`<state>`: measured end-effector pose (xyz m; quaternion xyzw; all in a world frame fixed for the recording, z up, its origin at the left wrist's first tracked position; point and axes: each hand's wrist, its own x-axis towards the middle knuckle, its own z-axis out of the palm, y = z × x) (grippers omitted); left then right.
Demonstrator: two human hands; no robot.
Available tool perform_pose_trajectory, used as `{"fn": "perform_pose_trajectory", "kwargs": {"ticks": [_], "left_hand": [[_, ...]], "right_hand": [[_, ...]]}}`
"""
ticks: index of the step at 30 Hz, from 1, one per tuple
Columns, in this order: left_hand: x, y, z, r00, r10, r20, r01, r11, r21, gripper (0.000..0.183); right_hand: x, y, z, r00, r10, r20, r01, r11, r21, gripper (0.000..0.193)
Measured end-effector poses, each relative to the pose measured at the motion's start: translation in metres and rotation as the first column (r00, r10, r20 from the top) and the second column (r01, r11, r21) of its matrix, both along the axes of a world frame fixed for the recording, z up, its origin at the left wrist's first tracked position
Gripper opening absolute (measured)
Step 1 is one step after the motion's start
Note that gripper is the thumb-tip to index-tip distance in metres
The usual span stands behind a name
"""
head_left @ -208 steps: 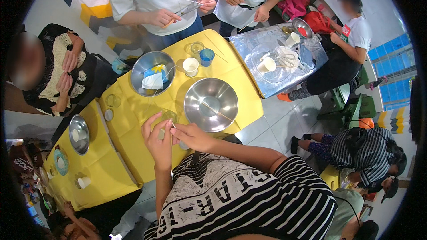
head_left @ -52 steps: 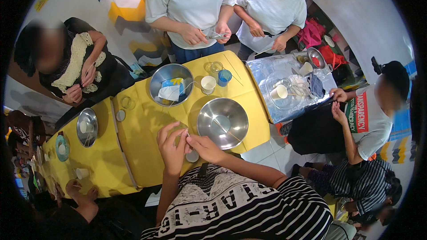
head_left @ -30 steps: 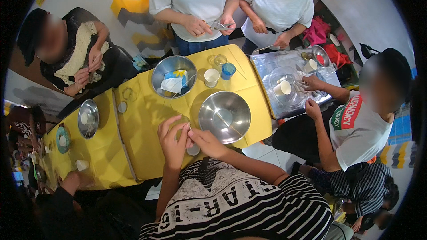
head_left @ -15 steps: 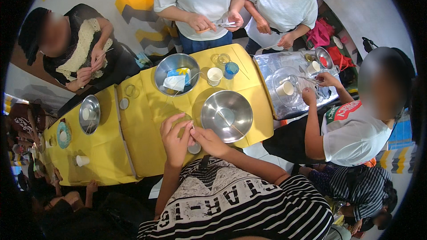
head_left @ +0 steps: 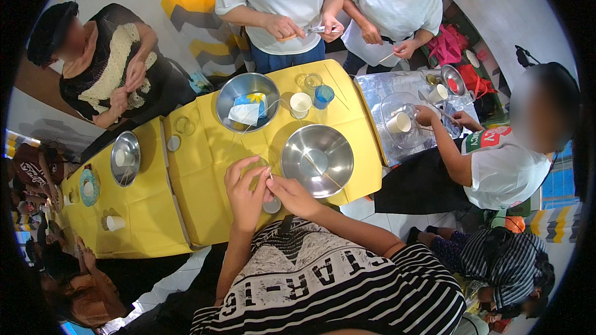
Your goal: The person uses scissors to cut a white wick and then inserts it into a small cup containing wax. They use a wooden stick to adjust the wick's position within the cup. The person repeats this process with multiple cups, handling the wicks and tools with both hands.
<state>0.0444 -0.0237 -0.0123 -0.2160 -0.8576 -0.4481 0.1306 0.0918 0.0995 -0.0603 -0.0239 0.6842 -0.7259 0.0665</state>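
My left hand (head_left: 244, 193) and my right hand (head_left: 294, 197) meet above the near edge of the yellow-covered table. Their fingertips pinch a thin white strand (head_left: 270, 177), of which only a short bit shows between them. Just right of my hands stands a steel bowl (head_left: 338, 149) with a thin stick (head_left: 326, 174) leaning in it. Partly hidden under my fingers is a small round pale lid or dish (head_left: 271, 206). Beyond, another steel bowl (head_left: 222, 108) holds a blue and yellow packet (head_left: 253, 100) and something white.
A white paper cup (head_left: 300, 105) and a blue cup (head_left: 323, 96) stand beyond the near bowl. Several people work around the table. At right, a person reaches over a foil-covered table (head_left: 397, 152) with a glass bowl. Further left are a steel bowl (head_left: 116, 164) and paper cup (head_left: 115, 223).
My hands stay nearly in place, still pinched together. The person at right has reached further over the foil-covered table, toward the paper cup. People across the table shift their hands slightly.
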Motion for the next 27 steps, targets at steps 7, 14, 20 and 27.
{"fn": "perform_pose_trajectory", "kwargs": {"ticks": [7,14,20,27], "left_hand": [[-0.0007,-0.0004,0.0000,1.000,-0.003,0.008,0.003,1.000,-0.002,0.008],[-0.0017,-0.0003,0.0006,1.000,0.008,0.018,-0.008,1.000,-0.009,0.008],[-0.0024,-0.0005,-0.0015,1.000,0.012,0.018,-0.012,1.000,-0.008,0.008],[-0.0031,-0.0004,-0.0011,1.000,0.011,0.020,-0.011,1.000,-0.001,0.007]], "right_hand": [[0.0000,-0.0002,0.0053,1.000,-0.016,-0.003,0.016,1.000,0.015,0.042],[-0.0021,0.0004,0.0041,1.000,-0.002,0.005,0.002,1.000,0.013,0.042],[-0.0021,0.0012,0.0052,1.000,-0.005,0.003,0.005,1.000,0.009,0.043],[-0.0027,0.0010,0.0016,1.000,-0.010,-0.004,0.010,1.000,-0.008,0.043]]}}
